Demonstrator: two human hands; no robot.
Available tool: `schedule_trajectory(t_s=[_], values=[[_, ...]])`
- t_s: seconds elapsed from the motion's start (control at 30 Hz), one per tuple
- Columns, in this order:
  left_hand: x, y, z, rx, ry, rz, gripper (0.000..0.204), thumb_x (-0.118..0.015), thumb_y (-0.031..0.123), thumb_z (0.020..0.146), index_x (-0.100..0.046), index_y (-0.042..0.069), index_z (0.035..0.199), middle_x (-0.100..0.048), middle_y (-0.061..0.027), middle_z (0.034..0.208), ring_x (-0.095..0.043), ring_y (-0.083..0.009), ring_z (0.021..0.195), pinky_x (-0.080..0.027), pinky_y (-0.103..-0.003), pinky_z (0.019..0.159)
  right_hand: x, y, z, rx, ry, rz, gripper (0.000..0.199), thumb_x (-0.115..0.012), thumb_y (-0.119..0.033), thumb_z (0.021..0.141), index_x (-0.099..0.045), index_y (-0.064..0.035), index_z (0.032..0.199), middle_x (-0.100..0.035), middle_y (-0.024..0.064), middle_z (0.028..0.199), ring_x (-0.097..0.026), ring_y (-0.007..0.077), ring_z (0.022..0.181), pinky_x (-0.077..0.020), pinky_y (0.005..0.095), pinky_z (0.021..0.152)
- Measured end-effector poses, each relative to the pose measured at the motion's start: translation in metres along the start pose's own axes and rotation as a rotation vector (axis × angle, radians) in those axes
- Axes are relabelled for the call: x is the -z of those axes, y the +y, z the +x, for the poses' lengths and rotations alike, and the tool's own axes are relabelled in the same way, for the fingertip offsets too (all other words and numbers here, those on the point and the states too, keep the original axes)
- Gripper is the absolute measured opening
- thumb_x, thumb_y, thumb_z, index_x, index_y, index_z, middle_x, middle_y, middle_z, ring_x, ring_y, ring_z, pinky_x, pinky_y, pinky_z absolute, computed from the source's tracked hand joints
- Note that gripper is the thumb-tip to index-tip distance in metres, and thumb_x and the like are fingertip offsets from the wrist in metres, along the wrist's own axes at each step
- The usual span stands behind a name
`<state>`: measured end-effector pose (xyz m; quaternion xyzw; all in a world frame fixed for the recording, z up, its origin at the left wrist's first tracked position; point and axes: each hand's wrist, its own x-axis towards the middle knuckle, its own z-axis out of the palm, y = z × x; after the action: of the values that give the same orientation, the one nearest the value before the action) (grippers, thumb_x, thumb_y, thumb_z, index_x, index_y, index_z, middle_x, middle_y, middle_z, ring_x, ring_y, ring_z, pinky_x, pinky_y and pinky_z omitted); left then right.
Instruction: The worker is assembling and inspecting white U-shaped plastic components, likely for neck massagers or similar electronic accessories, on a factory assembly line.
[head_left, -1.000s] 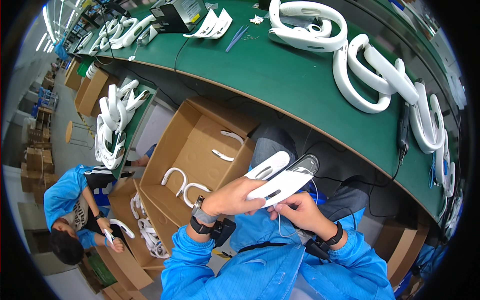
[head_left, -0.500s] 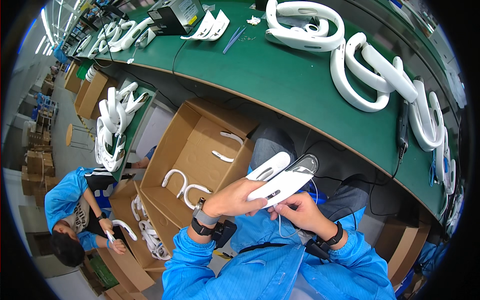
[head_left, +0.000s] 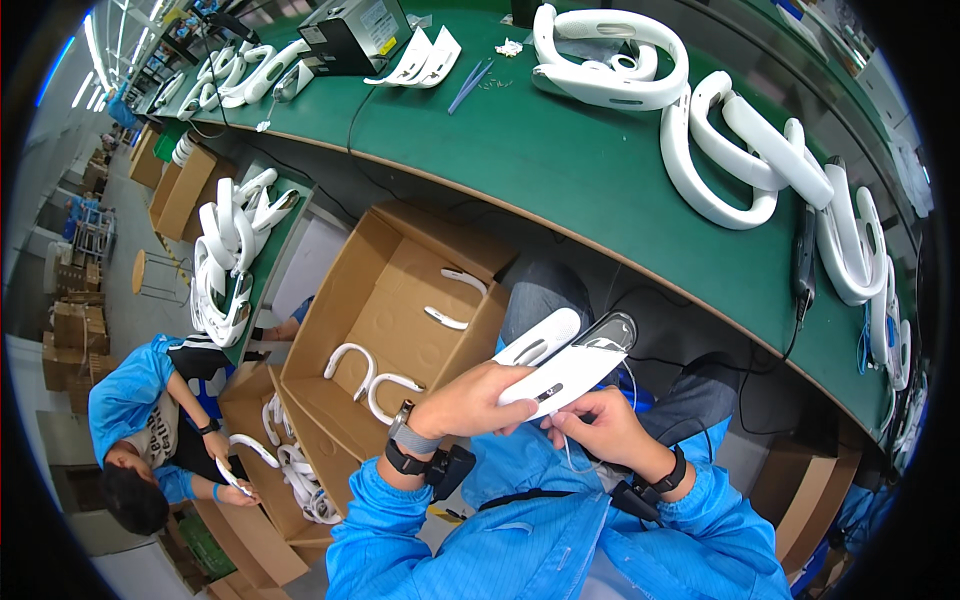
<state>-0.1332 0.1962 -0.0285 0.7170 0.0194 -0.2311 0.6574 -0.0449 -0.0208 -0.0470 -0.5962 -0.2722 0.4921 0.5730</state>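
Observation:
My left hand [head_left: 472, 402] grips a white curved device [head_left: 572, 377], shaped like a neck fan, above my lap. Its thumb lies across the lower end of the white shell, near a small dark slot. The far end of the device shows a dark opened area, and its other white arm runs alongside. My right hand [head_left: 602, 428] is closed in a pinch on a thin white cable [head_left: 567, 452] at the device's lower edge. The cable's tip is hidden by the fingers, so whether it is plugged in cannot be seen. A loop of cable hangs below them.
Beyond my lap runs a green workbench [head_left: 480, 150] bearing several white neck-fan bodies [head_left: 612, 60], blue tweezers [head_left: 468, 87] and a black corded tool [head_left: 804, 260]. At left stands an open cardboard box [head_left: 400, 275] with curved white parts. A co-worker [head_left: 150, 420] in blue handles similar parts.
My hands and the device stay nearly in place; the right fingers shift slightly against the device's edge. The co-worker's hands and held white piece have moved a little.

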Motion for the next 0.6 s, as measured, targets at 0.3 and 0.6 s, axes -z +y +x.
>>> schedule_trajectory(t_s=[0.3, 0.6], values=[[-0.007, 0.005, -0.004, -0.058, 0.235, -0.101, 0.025, -0.058, 0.014, 0.09, -0.059, -0.002, 0.109, -0.061, -0.0065, 0.069, -0.059, -0.012, 0.057, -0.048, -0.028, 0.053, -0.004, -0.005, 0.008, -0.017, 0.133, 0.12, 0.015, -0.06, -0.008, 0.091, -0.07, 0.0038, 0.091, -0.068, 0.0051, 0.067, -0.065, 0.0098, 0.064, -0.0514, 0.0241, 0.062], [-0.026, -0.018, -0.022, -0.141, 0.382, -0.418, 0.026, -0.054, 0.016, 0.094, -0.055, -0.005, 0.11, -0.06, -0.0046, 0.07, -0.057, -0.0099, 0.061, -0.048, -0.026, 0.056, 0.014, -0.071, 0.03, -0.184, -0.182, -0.363, 0.021, -0.063, -0.022, 0.092, -0.073, -0.0034, 0.089, -0.066, -0.0002, 0.062, -0.061, 0.0047, 0.058, -0.0455, 0.0215, 0.055]])
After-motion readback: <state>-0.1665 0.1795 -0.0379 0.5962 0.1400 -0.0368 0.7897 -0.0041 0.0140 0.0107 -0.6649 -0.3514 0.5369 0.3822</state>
